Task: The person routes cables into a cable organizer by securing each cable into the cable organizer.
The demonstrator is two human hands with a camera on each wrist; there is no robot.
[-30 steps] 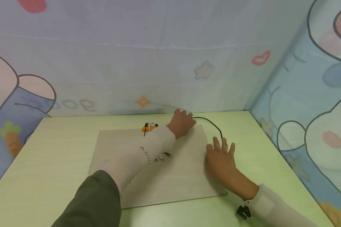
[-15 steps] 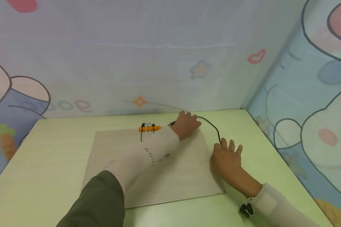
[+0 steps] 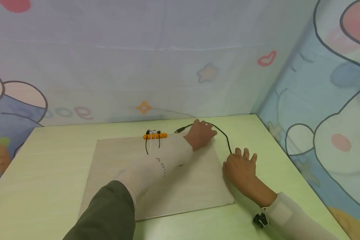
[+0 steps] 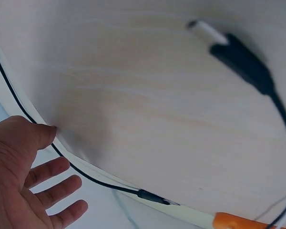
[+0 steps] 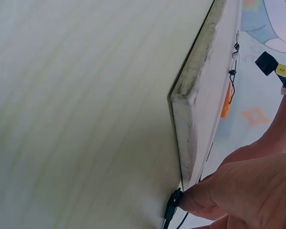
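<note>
A black USB cable curves along the back right of the board; its near plug lies beside the back edge. My left hand reaches over that cable; its fingers are spread loosely, thumb tip near the board's corner in the left wrist view. My right hand is at the board's right edge, thumb against the cable's other black plug and seemingly pinching it; its other fingers are extended. The fingertips behind the plug are partly hidden. The wooden board lies on the table.
An orange cable holder with several black and white cables sits at the board's back edge. A loose black plug lies on the board, largely under the left sleeve. A printed cloth stands behind the pale table.
My left hand has slid right along the cable, uncovering its plug. My right hand has shifted slightly right and down against the board, its forefinger now more bent at the cable.
</note>
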